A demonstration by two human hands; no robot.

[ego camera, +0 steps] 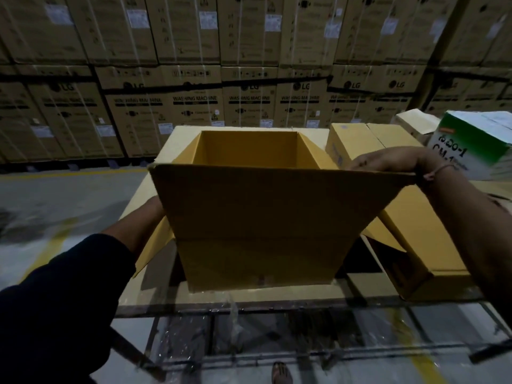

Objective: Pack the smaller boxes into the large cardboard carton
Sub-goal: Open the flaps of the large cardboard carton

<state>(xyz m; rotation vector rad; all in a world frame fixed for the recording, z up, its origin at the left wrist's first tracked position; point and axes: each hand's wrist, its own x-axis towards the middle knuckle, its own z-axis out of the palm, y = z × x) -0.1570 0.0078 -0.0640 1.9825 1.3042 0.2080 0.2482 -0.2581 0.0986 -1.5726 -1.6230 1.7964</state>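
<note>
Now steady the empty cardboard carton (249, 206): right hand (388, 160) gripping near flap's edge (left hand (151, 209) hidden, grip untellable); square flaps outward.

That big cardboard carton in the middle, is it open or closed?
Open. The carton's flaps stand up or splay outward, and its bare inner walls show; the floor is hidden.

The scene is dim and grainy, with the brightest light falling on the floor (55, 195) at left. Wide-angle distortion bends the stacked boxes (249, 65) outward near the edges. The lower corners are smeared and dark.
</note>
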